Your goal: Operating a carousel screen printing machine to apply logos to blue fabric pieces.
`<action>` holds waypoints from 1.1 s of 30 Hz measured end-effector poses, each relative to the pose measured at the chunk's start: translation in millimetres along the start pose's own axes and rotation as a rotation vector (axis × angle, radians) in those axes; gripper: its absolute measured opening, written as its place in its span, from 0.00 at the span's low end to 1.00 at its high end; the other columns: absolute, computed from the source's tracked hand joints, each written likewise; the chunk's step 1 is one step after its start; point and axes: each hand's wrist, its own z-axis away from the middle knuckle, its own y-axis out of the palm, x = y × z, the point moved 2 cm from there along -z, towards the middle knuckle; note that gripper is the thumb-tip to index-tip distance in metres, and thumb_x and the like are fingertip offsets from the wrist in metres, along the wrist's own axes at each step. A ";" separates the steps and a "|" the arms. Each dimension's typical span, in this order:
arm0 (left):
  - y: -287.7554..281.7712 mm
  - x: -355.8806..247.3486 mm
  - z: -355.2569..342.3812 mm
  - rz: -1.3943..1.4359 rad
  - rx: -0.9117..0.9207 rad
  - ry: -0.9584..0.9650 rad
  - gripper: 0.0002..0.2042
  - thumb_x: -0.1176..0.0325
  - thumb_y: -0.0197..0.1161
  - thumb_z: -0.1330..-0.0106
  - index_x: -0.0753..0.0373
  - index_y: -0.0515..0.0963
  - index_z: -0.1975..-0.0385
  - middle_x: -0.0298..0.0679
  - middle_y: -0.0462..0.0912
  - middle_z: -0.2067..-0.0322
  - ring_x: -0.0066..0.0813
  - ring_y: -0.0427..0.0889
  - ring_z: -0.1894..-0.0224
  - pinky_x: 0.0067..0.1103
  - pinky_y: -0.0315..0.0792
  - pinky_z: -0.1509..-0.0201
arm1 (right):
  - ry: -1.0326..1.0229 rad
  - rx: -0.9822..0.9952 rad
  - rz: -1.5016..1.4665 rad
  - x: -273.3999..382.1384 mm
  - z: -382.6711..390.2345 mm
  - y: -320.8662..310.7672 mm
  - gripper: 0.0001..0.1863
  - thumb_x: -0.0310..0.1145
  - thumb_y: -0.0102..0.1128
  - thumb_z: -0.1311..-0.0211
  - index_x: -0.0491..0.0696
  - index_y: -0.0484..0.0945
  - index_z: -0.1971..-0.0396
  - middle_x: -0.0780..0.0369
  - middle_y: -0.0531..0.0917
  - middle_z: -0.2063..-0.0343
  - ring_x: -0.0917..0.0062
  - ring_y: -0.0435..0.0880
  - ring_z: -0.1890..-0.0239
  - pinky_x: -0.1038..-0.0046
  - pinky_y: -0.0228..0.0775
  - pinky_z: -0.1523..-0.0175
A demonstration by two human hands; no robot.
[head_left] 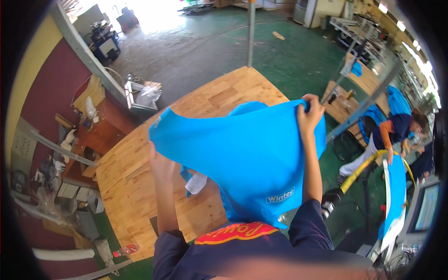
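Observation:
A large bright blue fabric piece (252, 144) with a small printed patch is stretched up in front of me, its lower end hanging against my shirt. On its upper right edge, my right hand (310, 116) is closed, fingers curled over the cloth. My left hand (162, 163) holds the left end from below, thumb up along the edge; its other fingers are mostly hidden behind the cloth. Below the sagging middle, a white tag (196, 183) shows beside a small bit of blue cloth.
Under the cloth is a wooden table (126, 186), with a metal post (251, 37) at its far corner. A bottle (126, 250) lies at its near left edge. To the right, a person (396, 133) bends over near a blue-and-white panel (394, 196) and a yellow hose (357, 175).

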 end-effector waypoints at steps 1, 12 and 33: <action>-24.4 4.2 -20.5 -0.098 -0.112 -0.003 0.22 0.55 0.40 0.24 0.61 0.66 0.39 0.43 0.66 0.36 0.43 0.62 0.34 0.43 0.54 0.30 | 0.005 0.079 -0.006 -18.5 9.4 33.7 0.11 0.27 0.61 0.59 0.49 0.75 0.71 0.63 0.80 0.72 0.68 0.77 0.69 0.69 0.59 0.56; -233.2 27.8 -139.8 -0.292 -0.722 -0.008 0.20 0.57 0.36 0.24 0.56 0.66 0.40 0.42 0.71 0.41 0.41 0.71 0.40 0.40 0.64 0.34 | 0.139 0.747 -0.009 -126.9 143.4 260.6 0.10 0.33 0.63 0.50 0.52 0.76 0.67 0.63 0.82 0.72 0.69 0.80 0.67 0.65 0.60 0.60; -204.1 5.9 -153.4 -1.866 -0.517 0.343 0.04 0.72 0.59 0.35 0.64 0.76 0.64 0.43 0.82 0.65 0.36 0.82 0.57 0.28 0.73 0.53 | 0.140 0.720 -0.142 -123.7 130.0 285.3 0.09 0.27 0.60 0.48 0.51 0.79 0.65 0.61 0.84 0.65 0.65 0.82 0.63 0.66 0.72 0.62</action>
